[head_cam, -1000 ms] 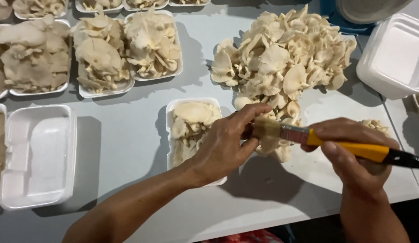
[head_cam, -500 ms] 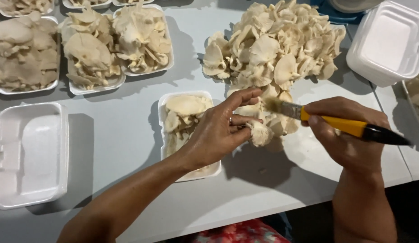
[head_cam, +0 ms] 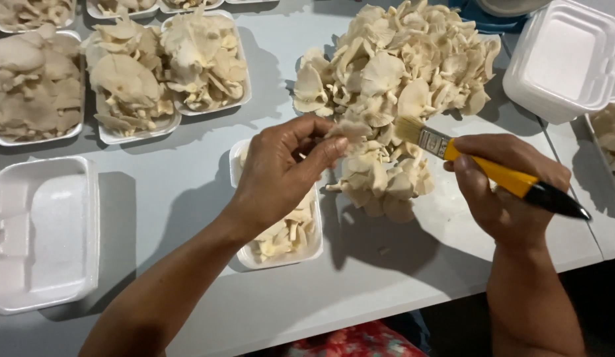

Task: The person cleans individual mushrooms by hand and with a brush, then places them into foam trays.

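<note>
- Left hand (head_cam: 281,175): raised above the table, thumb and fingertips pinched together on a small pale mushroom (head_cam: 347,131).
- Mushroom: held in the air at the left fingertips, just in front of the brush bristles, over the near edge of the loose heap.
- Right hand (head_cam: 505,192): closed in a fist-like grip round the handle of a paintbrush (head_cam: 482,170).
- Paintbrush: yellow handle with a black end sticking out behind the right hand, metal band, pale bristles pointing toward the left hand and close beside the held mushroom; whether they touch cannot be told.
- Mushroom pile (head_cam: 400,73): large loose heap lying directly on the table, beyond both hands and trailing down between them.
- Part-filled tray (head_cam: 281,254): white foam, under the left hand and wrist, holding a few mushroom pieces.
- Empty tray (head_cam: 39,231): white foam, well to the left of the left arm.
- Filled trays (head_cam: 162,66): white foam, heaped with mushrooms, in a row beyond and left of the left hand.
- Stacked trays (head_cam: 565,59): white foam, beyond the right hand.
- Table (head_cam: 188,192): smooth pale grey surface with hard shadows under hands and trays; a seam runs just right of the right hand; dark room below the near edge.
</note>
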